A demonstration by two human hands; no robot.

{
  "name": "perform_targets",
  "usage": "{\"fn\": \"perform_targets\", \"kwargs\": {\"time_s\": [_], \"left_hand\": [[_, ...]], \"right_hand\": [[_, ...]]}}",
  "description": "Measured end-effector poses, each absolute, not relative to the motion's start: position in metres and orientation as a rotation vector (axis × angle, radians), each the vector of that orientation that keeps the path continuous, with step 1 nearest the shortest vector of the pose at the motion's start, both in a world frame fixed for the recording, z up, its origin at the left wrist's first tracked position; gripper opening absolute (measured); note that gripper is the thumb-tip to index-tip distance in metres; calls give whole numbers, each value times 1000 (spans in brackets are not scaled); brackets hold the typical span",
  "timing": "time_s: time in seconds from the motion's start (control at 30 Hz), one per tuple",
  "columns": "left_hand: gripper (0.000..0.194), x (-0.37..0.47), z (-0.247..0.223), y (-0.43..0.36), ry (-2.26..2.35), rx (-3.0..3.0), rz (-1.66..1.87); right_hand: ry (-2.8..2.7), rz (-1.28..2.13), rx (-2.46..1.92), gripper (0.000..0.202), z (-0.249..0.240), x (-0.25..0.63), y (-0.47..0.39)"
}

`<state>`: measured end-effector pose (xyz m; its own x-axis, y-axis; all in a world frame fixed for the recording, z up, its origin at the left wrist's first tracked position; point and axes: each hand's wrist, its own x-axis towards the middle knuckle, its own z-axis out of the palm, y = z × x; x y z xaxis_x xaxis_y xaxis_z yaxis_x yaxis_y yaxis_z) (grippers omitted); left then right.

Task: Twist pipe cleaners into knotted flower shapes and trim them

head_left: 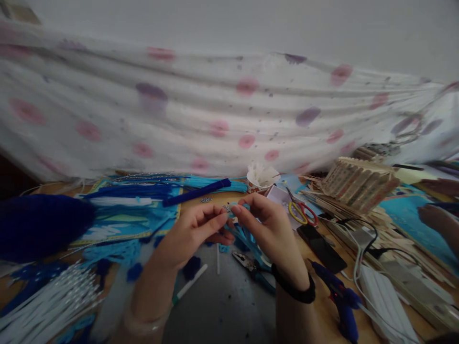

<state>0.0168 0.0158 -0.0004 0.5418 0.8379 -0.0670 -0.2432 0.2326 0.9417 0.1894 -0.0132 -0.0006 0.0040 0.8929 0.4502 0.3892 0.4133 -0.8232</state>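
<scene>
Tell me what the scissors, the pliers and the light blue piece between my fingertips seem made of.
Scissors: likely metal blades, grey; handles probably plastic, smooth red and yellow.
Pliers: probably metal, greyish head with faint sheen.
Light blue piece: soft-looking, perhaps fuzzy wire; too blurred to tell.

No text is legible; markings on the paper cup seem blurred.

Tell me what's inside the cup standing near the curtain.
The cup holds a bunch of whitish sticks that poke up above its rim. Their lower ends and anything beneath them can't be seen, covered by the cup's side.
</scene>
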Motion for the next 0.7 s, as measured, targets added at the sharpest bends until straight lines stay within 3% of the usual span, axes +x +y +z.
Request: {"fn": "perform_targets", "kwargs": {"time_s": [0.17,0.33,0.7], "left_hand": [[43,32,0,13,644,856,992],[36,47,-4,7,656,950,1234],[30,43,-6,11,701,1035,1359]], "right_hand": [[-1470,610,-1173,21,-2,181,-11],[-1421,564,-1167,21,-1,178,-10],[-1400,635,-1149,22,2,179,-11]]}}
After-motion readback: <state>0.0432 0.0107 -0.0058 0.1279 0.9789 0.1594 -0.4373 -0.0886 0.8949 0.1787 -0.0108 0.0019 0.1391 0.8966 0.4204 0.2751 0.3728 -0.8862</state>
